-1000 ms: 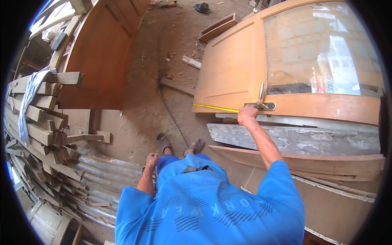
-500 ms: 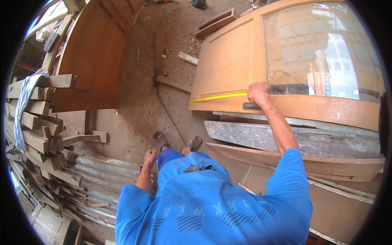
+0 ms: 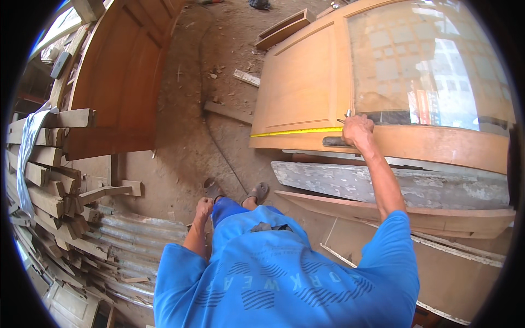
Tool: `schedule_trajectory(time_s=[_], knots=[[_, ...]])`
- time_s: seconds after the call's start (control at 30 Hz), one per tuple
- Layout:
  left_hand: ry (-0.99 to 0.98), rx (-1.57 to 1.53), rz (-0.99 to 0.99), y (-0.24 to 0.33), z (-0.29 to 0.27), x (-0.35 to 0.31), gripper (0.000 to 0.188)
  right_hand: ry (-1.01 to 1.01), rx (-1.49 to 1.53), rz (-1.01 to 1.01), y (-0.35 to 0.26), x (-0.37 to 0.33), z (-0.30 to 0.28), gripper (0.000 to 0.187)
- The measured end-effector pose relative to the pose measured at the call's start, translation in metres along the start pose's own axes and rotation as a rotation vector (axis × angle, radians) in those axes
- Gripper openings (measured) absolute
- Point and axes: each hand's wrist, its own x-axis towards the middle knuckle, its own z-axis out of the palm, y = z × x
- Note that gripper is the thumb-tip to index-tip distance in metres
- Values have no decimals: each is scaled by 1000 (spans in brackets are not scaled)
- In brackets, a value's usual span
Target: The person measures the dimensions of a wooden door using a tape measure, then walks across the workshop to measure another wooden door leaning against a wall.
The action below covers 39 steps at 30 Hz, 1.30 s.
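My right hand [image 3: 358,130] is closed around a tape measure, whose case is mostly hidden by the fingers. Its yellow blade [image 3: 298,132] lies out along the near side of a light-brown wooden door [image 3: 306,82], from the left edge to my hand. A small silvery metal piece [image 3: 348,113] shows just beyond the knuckles. Beside the hand, at the door's near edge, is a dark elongated handle-like piece [image 3: 334,141]. My left hand [image 3: 204,206] hangs low near my hip, fingers curled; whatever may be in it is hidden.
The door's glass pane [image 3: 426,65] lies to the right. Below it rest a peeling grey board [image 3: 350,177] and a brown panel [image 3: 383,210]. At left stand a darker door [image 3: 120,76] and stacked timber [image 3: 49,158]. A cable [image 3: 219,147] crosses the dirt floor near my feet.
My right hand has moved right along the door's near edge, and a longer stretch of yellow blade shows. The silvery piece has come into sight. My left hand stays by my hip.
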Motion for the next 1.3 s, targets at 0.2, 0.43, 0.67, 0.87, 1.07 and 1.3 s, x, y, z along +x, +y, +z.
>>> schedule_trajectory(time_s=[0.2,0.43,0.67,0.87,1.07,1.3], knots=[[-3,10,13,9,-3,-2,29,-6,-5,-43,-6,-16,5,29],[-15,-5,-47,-12,-10,4,28,33,54,-106,-4,-25,9,26],[-10,30,-12,-18,-10,3,28,140,73,-134,-10,-43,43,26],[-1,-59,25,-26,-13,10,28,128,111,-151,-6,-36,45,26],[117,-219,74,-50,4,-4,19,203,84,-246,-13,-37,51,23],[110,-364,-87,-131,105,-44,28,253,121,-336,-19,19,126,18]])
